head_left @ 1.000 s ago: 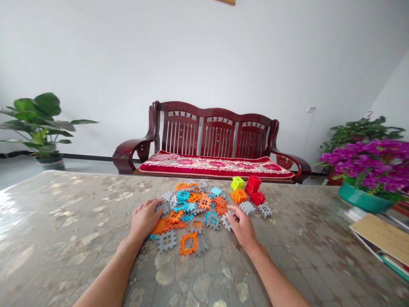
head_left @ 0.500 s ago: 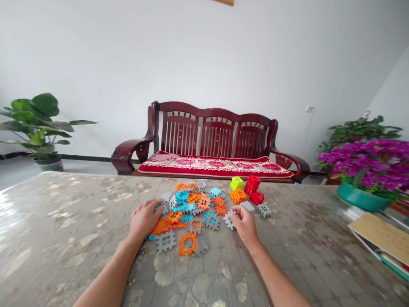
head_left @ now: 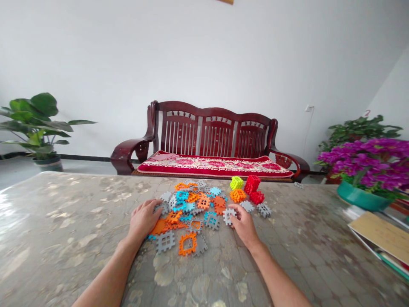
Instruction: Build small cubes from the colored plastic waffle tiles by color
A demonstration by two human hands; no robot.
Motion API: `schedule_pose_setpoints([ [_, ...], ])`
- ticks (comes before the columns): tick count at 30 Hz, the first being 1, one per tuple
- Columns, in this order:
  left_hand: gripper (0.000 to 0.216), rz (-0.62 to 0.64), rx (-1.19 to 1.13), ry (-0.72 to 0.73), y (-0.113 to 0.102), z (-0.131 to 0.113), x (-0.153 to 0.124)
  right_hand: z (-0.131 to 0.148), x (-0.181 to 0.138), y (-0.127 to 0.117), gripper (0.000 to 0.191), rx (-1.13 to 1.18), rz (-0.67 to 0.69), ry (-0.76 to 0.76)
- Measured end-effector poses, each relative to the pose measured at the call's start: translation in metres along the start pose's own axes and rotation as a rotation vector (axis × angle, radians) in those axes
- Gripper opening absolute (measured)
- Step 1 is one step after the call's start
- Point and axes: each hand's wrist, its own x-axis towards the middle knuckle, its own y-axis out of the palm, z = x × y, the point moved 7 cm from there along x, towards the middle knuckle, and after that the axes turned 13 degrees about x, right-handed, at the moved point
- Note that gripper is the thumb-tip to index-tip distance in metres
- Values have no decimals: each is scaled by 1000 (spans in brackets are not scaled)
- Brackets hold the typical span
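Between thumb and fingers of my right hand (head_left: 245,226) is a grey interlocking tile (head_left: 228,216) with a windowed middle, at the right edge of a loose heap. My left hand (head_left: 144,220) lies palm down against the heap's left side, fingers stretched out, beside some grey tiles (head_left: 165,208). The heap mixes blue tiles (head_left: 182,196), orange tiles (head_left: 203,201) and grey ones. Nearest me are an orange open-framed tile (head_left: 187,244) and a grey windowed tile (head_left: 165,241).
Past my right hand stand stacks of red tiles (head_left: 252,184), yellow-green tiles (head_left: 237,183) and orange tiles (head_left: 238,196). Grey tiles (head_left: 264,210) lie nearby. Right, on the table (head_left: 96,238), are a flowerpot (head_left: 361,197) and a box (head_left: 381,234). A wooden bench (head_left: 214,140) stands behind.
In my right hand the grey tile has turned slightly and now faces me more squarely. My left hand has stayed in place.
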Motion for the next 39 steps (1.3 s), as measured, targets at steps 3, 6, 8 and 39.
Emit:
schedule_pose_setpoints([
  [3, 40, 0, -2, 3, 2, 1, 1, 3, -1, 2, 42, 2, 7, -21],
  [6, 40, 1, 3, 6, 2, 1, 2, 3, 0, 2, 45, -14, 8, -31],
  [8, 40, -5, 7, 6, 2, 1, 2, 1, 1, 2, 47, -24, 2, -26],
  [39, 41, -5, 10, 5, 0, 0, 1, 2, -2, -2, 57, -47, 405, 77],
])
